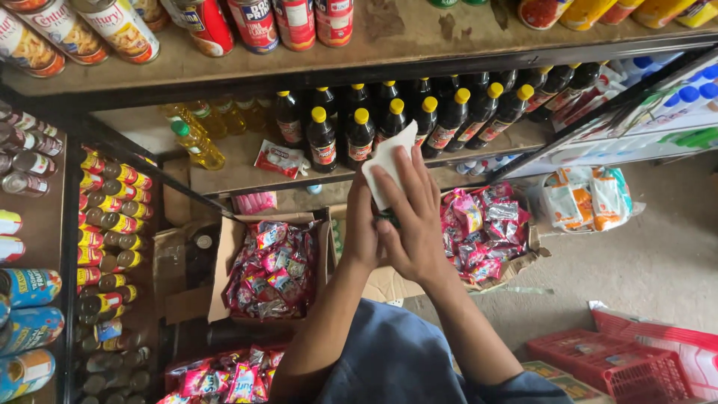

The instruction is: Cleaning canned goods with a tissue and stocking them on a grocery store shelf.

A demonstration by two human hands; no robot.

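Shop shelving (359, 56) fills the background. Near the lower shelf's front edge, a dark bottle (387, 217) is gripped by the left hand (361, 228); a white cloth (387, 161) is pressed on it by the right hand (415, 224), apparently for wiping.

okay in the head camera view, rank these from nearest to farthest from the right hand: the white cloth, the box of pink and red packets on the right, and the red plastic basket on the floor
1. White cloth: under the right hand itself, touching.
2. Box of pink and red packets: just right of the hand, below the shelf.
3. Red plastic basket: far lower right, on the floor.
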